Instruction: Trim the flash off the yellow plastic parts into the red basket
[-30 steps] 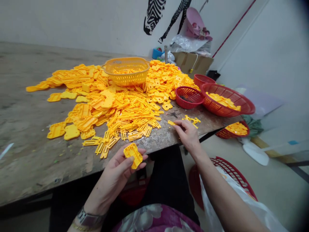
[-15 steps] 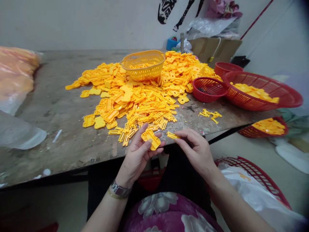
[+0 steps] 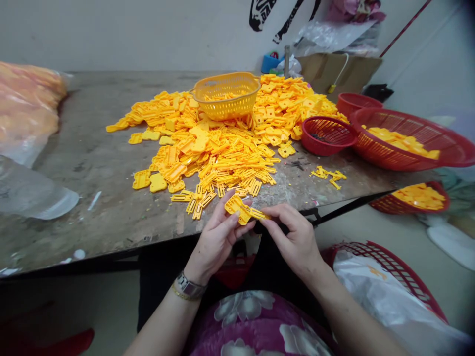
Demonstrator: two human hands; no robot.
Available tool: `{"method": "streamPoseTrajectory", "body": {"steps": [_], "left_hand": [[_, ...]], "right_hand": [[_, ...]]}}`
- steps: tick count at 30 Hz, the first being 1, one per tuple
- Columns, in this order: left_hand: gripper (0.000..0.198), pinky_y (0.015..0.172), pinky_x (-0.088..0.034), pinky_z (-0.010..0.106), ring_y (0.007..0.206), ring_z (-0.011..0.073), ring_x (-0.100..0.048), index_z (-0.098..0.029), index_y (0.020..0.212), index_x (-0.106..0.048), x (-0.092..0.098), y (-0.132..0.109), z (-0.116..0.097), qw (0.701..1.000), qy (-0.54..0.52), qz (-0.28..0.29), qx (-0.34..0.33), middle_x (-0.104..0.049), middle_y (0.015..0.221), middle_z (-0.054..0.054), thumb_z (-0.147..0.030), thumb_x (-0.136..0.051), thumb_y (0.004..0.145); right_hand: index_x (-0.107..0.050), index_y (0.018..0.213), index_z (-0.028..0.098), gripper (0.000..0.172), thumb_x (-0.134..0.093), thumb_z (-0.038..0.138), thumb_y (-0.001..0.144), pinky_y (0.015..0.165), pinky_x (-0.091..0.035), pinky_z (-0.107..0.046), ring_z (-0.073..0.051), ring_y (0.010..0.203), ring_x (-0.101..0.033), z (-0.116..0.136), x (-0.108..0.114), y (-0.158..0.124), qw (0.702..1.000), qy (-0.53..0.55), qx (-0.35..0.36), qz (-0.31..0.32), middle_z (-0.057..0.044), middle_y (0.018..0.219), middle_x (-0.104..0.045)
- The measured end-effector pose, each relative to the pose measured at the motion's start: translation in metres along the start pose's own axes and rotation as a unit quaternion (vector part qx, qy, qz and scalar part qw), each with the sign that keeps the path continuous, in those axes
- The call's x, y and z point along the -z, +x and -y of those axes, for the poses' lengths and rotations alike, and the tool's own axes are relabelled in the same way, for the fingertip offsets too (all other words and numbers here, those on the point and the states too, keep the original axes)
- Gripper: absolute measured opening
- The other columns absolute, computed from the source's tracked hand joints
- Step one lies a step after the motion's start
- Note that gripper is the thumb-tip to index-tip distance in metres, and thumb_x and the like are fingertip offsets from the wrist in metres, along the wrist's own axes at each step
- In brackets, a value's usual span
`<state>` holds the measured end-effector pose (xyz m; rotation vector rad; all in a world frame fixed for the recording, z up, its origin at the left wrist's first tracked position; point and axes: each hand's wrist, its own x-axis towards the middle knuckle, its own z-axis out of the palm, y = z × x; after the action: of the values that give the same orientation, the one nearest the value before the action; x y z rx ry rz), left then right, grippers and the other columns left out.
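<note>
My left hand point(image 3: 221, 231) grips a yellow plastic plate point(image 3: 237, 209) with its ribbed, hollow side up, thumb on the near edge and fingers beneath. A narrow slotted yellow strip point(image 3: 259, 213) is pinched between thumb and forefinger of my right hand point(image 3: 293, 232). The strip's left end meets the right edge of the plate; whether it sits inside the plate I cannot tell. Just beyond my hands, a heap of similar slotted strips point(image 3: 230, 168) spreads over the table, with many yellow plates point(image 3: 158, 183) among and beside it.
A yellow basket point(image 3: 227, 101) rests on the heap. Red baskets point(image 3: 328, 143) stand at the right, one large basket point(image 3: 411, 155) holding yellow pieces. Small yellow scraps point(image 3: 328, 174) lie near the table edge. Plastic bags point(image 3: 29, 109) are at the left; a red basket point(image 3: 404, 267) with a white bag stands below right.
My right hand has brought the strip leftward to the plate, closing the gap between them. The plate has shifted slightly right and up in view, and the whole view has moved a little.
</note>
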<state>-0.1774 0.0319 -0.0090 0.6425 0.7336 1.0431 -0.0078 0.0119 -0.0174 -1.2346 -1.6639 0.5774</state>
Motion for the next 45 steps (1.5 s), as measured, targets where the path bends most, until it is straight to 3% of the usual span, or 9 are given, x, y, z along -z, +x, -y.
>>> {"method": "streamPoseTrajectory", "body": {"steps": [8, 18, 45], "left_hand": [[0.059, 0.1, -0.045, 0.042, 0.115, 0.0218, -0.057, -0.028, 0.14, -0.035, -0.002, 0.0, 0.007, 1.0, -0.001, -0.013, -0.006, -0.058, 0.129, 0.009, -0.018, -0.057, 0.086], [0.059, 0.092, -0.05, 0.033, 0.114, 0.0201, -0.057, -0.027, 0.141, -0.033, -0.003, 0.0, 0.012, 1.0, 0.011, -0.016, -0.008, -0.056, 0.131, 0.009, -0.019, -0.056, 0.087], [0.052, 0.098, -0.044, 0.035, 0.12, 0.0222, -0.053, -0.029, 0.137, -0.039, 0.001, 0.0, 0.018, 0.998, 0.061, 0.009, -0.015, -0.056, 0.132, 0.008, -0.024, -0.056, 0.088]], "right_hand": [[-0.065, 0.098, 0.023, 0.016, -0.053, 0.017, 0.088, 0.08, -0.05, -0.033, -0.018, 0.089, -0.06, 0.002, -0.006, -0.001, 1.0, 0.001, -0.005, 0.001, -0.005, 0.093, -0.066], [-0.065, 0.098, 0.022, 0.017, -0.054, 0.015, 0.087, 0.079, -0.049, -0.033, -0.017, 0.088, -0.06, 0.002, -0.009, -0.002, 1.0, -0.004, -0.009, 0.002, -0.005, 0.092, -0.064], [-0.06, 0.1, 0.021, 0.015, -0.053, 0.016, 0.088, 0.078, -0.049, -0.034, -0.018, 0.086, -0.059, 0.006, -0.013, -0.008, 0.997, -0.069, 0.015, 0.01, -0.006, 0.091, -0.062]]}}
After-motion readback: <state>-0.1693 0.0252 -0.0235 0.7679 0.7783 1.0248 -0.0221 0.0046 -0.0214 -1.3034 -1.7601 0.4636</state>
